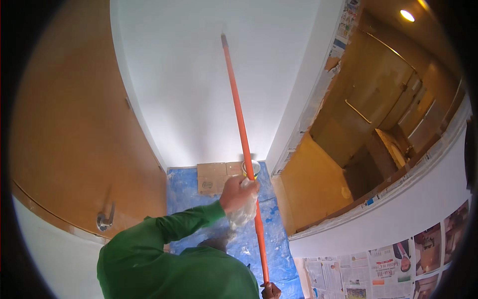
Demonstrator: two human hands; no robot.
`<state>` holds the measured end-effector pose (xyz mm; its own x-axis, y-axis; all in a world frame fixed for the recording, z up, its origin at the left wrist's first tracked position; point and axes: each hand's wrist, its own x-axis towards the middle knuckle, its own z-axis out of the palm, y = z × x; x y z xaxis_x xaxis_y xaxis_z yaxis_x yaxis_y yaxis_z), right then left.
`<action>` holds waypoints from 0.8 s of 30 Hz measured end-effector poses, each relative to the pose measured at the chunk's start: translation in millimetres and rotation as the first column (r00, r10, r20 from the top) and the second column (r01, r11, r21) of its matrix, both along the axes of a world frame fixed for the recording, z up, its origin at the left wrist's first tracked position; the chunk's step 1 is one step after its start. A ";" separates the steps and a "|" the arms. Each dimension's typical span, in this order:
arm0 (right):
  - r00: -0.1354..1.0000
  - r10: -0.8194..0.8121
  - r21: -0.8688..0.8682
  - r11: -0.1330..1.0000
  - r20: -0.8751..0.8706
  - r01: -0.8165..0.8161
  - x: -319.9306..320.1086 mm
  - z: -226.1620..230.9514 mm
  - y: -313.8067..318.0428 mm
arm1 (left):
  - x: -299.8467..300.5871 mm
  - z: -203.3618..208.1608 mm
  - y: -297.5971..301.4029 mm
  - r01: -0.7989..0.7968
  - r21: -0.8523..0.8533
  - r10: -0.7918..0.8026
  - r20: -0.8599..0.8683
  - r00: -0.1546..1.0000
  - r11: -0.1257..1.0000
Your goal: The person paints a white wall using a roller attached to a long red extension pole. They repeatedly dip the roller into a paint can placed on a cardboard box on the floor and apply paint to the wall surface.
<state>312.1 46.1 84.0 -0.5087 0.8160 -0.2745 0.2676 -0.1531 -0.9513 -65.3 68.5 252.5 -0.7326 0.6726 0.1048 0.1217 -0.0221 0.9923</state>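
A long orange extension pole (239,114) leans up and away from me toward the white wall (174,65). Its dark upper tip stands near the wall, and whatever it carries there is too pale and blurred to make out. My left hand (239,194), at the end of a green sleeve, is closed round the pole's middle. Crumpled whitish, see-through plastic (242,214) hangs at that hand. Lower down, my right hand (270,291) grips the pole near its bottom end, partly cut off by the picture's edge.
Blue sheeting (274,234) covers the floor. By the wall's foot lie flattened cardboard (211,179) and a bucket (255,168), partly behind the pole. At left is a brown door (69,124) with a lever handle (104,219). Newspaper (388,269) covers the lower right wall and edges the doorway.
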 end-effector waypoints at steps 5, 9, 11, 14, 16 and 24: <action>0.999 0.020 0.222 0.975 -0.034 -0.012 -26.9 28.4 14.8 | -18.4 26.7 15.3 -0.029 0.073 0.030 -0.003 1.000 0.997; 0.995 -0.021 0.377 0.926 0.096 -0.017 4.9 -29.0 17.9 | -14.2 8.7 18.6 0.009 0.011 -0.009 0.028 1.000 1.000; 0.989 -0.032 0.382 0.924 0.143 -0.026 21.3 -45.4 14.4 | -6.1 -15.1 14.4 0.043 -0.022 -0.042 0.045 0.998 0.999; 0.980 -0.008 0.274 0.961 0.199 -0.048 46.8 -36.4 -3.9 | -8.4 -60.4 13.2 0.056 -0.059 -0.051 0.077 0.996 0.997; 0.971 -0.031 0.282 0.959 0.239 -0.039 60.1 -37.8 -13.6 | -17.4 -93.0 20.3 0.000 -0.146 0.012 0.083 0.996 0.989; 0.876 -0.078 0.298 0.951 0.476 -0.077 113.2 -53.7 -9.8 | -49.3 -159.1 59.5 0.033 -0.058 -0.002 0.468 0.884 0.998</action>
<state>425.3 36.2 30.4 -0.3779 0.8977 -0.2264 0.6994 0.1166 -0.7052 -114.6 128.1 93.5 -0.6743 0.6794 -0.2894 -0.3561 0.0442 0.9334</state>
